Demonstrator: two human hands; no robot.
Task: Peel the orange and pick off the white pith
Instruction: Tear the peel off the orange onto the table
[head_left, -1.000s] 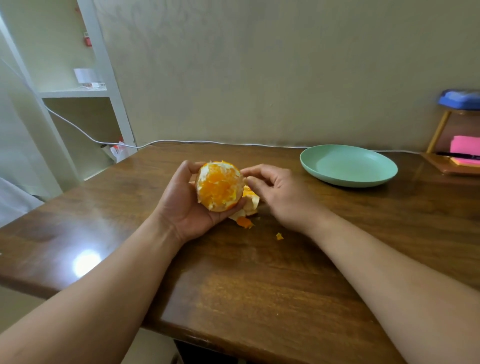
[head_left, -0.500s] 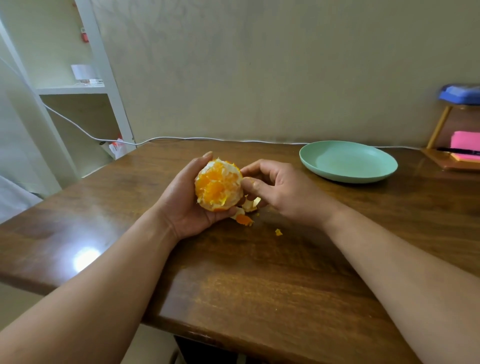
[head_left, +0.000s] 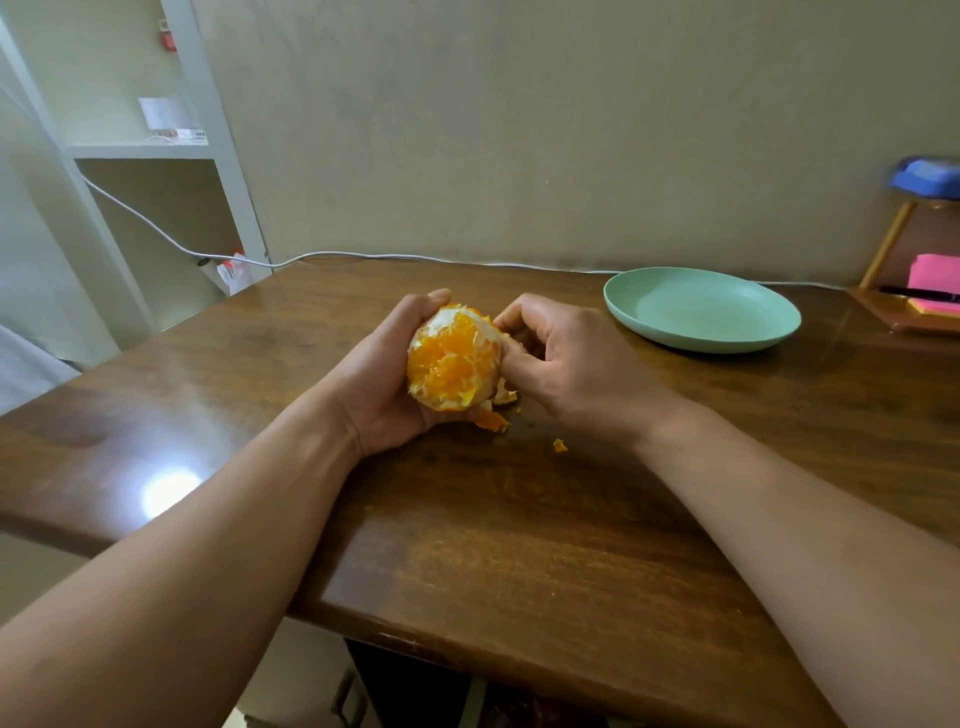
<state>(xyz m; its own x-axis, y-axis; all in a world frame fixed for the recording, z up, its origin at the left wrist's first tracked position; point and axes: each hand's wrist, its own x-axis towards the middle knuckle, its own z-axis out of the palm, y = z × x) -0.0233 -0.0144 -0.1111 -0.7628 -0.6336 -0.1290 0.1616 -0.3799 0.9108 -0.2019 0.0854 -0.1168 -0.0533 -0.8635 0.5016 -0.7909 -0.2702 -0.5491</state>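
Observation:
The orange (head_left: 452, 358) is mostly peeled, with bright flesh facing me and patches of white pith round its edge. My left hand (head_left: 382, 376) cups it from the left and below, fingers curled round its far side. My right hand (head_left: 563, 358) is at the orange's right side, thumb and fingertips curled in against the pith at its upper right edge. Torn pieces of peel (head_left: 496, 410) lie on the table right under the fruit, partly hidden by it.
A small peel crumb (head_left: 559, 445) lies on the wooden table (head_left: 519, 545). A pale green plate (head_left: 701, 309) sits at the back right. A wooden stand with pink notes (head_left: 932, 291) is at the far right. A white cable (head_left: 363, 256) runs along the wall.
My right hand has come up from the peel pile on the table to the orange's right edge. The left hand has turned the orange slightly.

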